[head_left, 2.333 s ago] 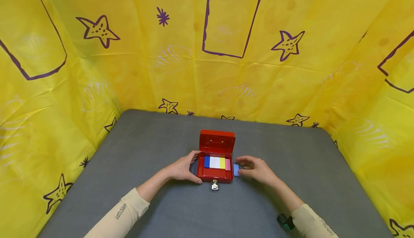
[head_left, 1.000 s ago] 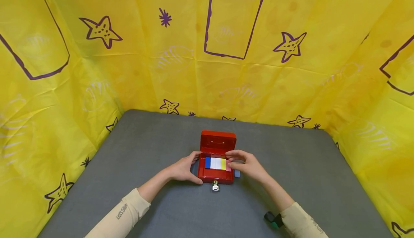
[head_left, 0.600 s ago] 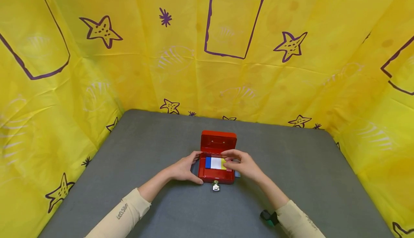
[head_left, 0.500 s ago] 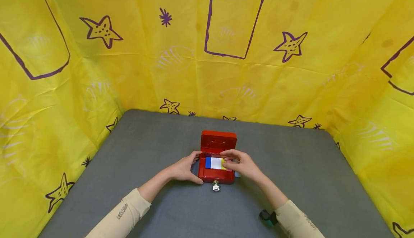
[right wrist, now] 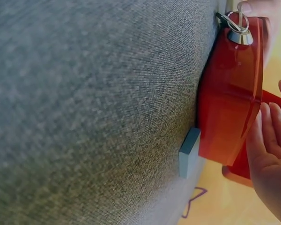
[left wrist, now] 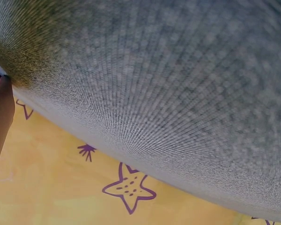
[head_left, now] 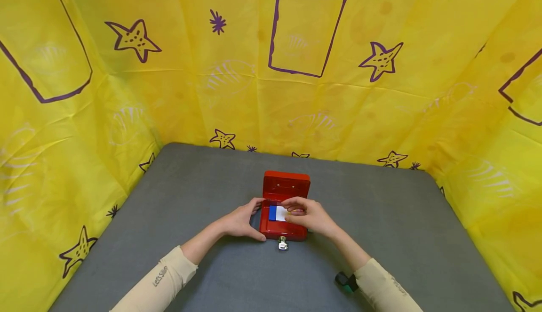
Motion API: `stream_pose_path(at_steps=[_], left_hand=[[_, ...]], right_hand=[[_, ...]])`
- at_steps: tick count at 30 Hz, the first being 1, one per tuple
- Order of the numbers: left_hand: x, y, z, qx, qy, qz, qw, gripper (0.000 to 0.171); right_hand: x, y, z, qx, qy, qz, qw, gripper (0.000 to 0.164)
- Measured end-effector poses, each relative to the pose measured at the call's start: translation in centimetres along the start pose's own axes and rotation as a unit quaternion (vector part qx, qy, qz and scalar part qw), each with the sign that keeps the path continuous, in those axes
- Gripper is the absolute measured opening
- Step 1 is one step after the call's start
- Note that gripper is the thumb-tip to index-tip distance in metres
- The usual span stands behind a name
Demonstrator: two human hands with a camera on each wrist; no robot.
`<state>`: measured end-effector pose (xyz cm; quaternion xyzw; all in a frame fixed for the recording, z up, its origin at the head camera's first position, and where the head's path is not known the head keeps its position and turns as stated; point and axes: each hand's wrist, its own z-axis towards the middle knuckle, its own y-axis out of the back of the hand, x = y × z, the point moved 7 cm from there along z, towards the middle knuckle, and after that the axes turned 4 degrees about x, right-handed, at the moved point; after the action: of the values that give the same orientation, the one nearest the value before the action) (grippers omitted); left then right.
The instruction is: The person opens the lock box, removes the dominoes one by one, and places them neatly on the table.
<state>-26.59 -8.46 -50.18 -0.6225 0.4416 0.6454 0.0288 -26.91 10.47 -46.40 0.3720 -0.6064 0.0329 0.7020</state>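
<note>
A red cash box point(head_left: 281, 230) stands on the grey table with its lid point(head_left: 285, 184) up and a key point(head_left: 282, 244) in its front lock. In it lies a row of blocks, with a blue block point(head_left: 272, 213) and white ones point(head_left: 280, 213) showing at the left. My right hand point(head_left: 313, 218) reaches over the row's right part, thumb and fingers apart, hiding most of the rest; contact cannot be told. With its thumb at the front corner and fingers at the back, my left hand point(head_left: 238, 220) holds the box's left side. A light-blue block point(right wrist: 189, 152) stands outside, by the box's right wall.
Yellow cloth walls point(head_left: 233, 100) with starfish drawings rise behind and beside the grey table point(head_left: 203, 180). A dark wrist strap point(head_left: 345, 281) shows near my right sleeve. The left wrist view has mostly table surface.
My right hand has moved left from the light-blue block outside the box, over the pink and yellow blocks, to the white ones. My left hand has stayed at the box.
</note>
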Motion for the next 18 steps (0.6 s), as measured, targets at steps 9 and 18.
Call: stream_pose_path(at_steps=[9, 18], left_hand=[[-0.1, 0.0, 0.0, 0.000, 0.001, 0.004, 1.0000, 0.099], [-0.2, 0.1, 0.0, 0.000, -0.001, 0.009, 1.0000, 0.098]], right_hand=[[0.1, -0.9, 0.8, 0.026, 0.028, -0.028, 0.999, 0.038], [0.5, -1.7, 1.4, 0.032, 0.039, -0.052, 0.997, 0.037]])
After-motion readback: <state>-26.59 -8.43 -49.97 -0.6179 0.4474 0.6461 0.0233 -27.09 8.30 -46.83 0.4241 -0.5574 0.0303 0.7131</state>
